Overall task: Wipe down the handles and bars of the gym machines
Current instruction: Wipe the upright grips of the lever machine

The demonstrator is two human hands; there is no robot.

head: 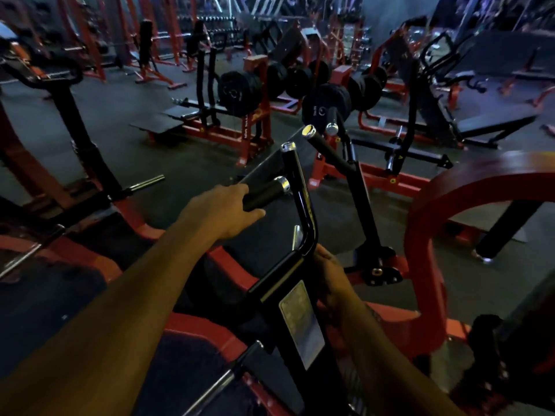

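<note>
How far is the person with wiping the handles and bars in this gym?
Done: nothing visibly; wiped metal looks no different here. In hand: the left hand closes on the short black grip, and the right hand holds the bent black bar lower down; no cloth shows. Left: apparently the neighbouring angled handle and the many machines behind.

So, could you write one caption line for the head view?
Left hand on black grip, right hand beside bent bar.
</note>
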